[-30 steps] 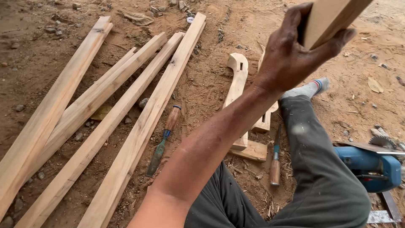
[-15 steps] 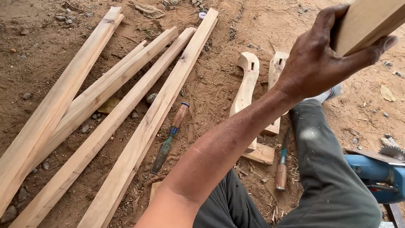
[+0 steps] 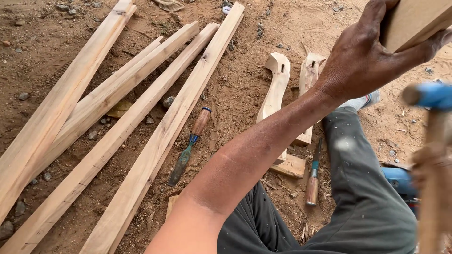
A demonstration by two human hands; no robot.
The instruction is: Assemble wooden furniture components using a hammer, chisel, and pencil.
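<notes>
A: Left hand (image 3: 362, 56)?
B: It is clamping a wood block (image 3: 414, 21), raised at the top right. Since a second ago a hammer (image 3: 431, 94) is coming in, blurred, just below the grip.
A: Right hand (image 3: 431, 162)?
B: Blurred; it is closing on the handle. Striking work looks near.
A: Ground?
B: Two chisels (image 3: 188, 148) and the planks (image 3: 160, 141) are lying well below-left of the grip.

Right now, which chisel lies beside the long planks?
The larger chisel, with a broad blade, lying against the nearest plank. The slimmer chisel lies by the trouser leg.
</notes>
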